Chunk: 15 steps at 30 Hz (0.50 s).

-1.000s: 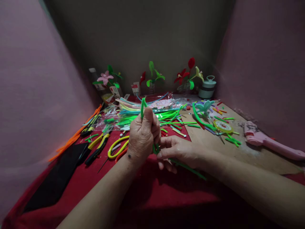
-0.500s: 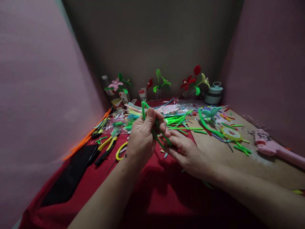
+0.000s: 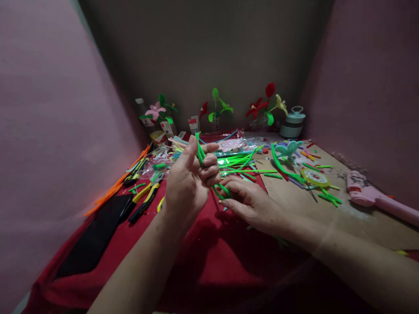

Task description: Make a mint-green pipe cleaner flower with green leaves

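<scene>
Bent green pipe cleaners (image 3: 200, 152) run through my left hand (image 3: 191, 179), whose fingers curl round them while the thumb points up and the index finger sticks out. Below that grip, the lower ends form a loop that reaches my right hand (image 3: 250, 198). There the thumb and fingertips pinch the loop's end. Both hands are above the red cloth. Behind them lies a bundle of loose green pipe cleaners (image 3: 238, 160) on the plastic packaging.
Yellow-and-black pliers (image 3: 145, 203) and a black flat item (image 3: 94, 240) lie at left. On the brown board are a teal pipe-cleaner flower (image 3: 289, 149), a yellow dial (image 3: 315, 177) and a pink glue gun (image 3: 369, 192). Pipe-cleaner flowers (image 3: 257, 108) stand along the back wall.
My left hand has loosened and turned, its index finger now extended and thumb lifted. The green loop has narrowed at the top, and the right hand still holds its lower end.
</scene>
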{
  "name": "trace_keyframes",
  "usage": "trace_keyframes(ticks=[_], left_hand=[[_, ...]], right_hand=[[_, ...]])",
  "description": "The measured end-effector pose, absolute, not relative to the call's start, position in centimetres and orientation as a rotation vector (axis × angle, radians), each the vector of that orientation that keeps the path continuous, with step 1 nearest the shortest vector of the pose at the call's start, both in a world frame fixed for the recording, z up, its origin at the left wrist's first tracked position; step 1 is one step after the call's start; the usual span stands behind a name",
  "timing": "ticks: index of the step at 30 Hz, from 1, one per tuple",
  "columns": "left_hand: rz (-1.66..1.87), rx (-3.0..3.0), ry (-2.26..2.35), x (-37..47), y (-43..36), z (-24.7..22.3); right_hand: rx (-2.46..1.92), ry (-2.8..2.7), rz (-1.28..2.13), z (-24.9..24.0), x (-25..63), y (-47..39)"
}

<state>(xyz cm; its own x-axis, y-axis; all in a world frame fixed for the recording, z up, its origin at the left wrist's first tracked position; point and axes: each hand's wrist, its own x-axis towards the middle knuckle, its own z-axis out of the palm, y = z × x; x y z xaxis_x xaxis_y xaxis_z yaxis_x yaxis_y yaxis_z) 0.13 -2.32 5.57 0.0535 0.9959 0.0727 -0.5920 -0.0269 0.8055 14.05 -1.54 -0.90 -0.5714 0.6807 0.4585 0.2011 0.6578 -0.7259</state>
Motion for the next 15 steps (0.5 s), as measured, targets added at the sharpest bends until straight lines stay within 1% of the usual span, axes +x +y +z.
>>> trace_keyframes(ticks=[7, 9, 13, 15], left_hand=[[1.482, 0.953, 0.506, -0.1, -2.3, 5.4], [1.481, 0.983, 0.468, -0.4, -2.3, 5.5], [1.507, 0.989, 0.452, -0.9, -2.4, 5.8], [1.552, 0.947, 0.447, -1.1, -2.2, 6.0]], right_hand=[[-0.567, -2.027, 0.985, -0.7, 14.2, -1.2], [-0.585, -2.041, 0.937, -0.5, 14.4, -1.2], [-0.697, -2.121, 0.707, 0.4, 15.2, -1.3], [-0.713, -2.120, 0.731, 0.8, 15.5, -1.4]])
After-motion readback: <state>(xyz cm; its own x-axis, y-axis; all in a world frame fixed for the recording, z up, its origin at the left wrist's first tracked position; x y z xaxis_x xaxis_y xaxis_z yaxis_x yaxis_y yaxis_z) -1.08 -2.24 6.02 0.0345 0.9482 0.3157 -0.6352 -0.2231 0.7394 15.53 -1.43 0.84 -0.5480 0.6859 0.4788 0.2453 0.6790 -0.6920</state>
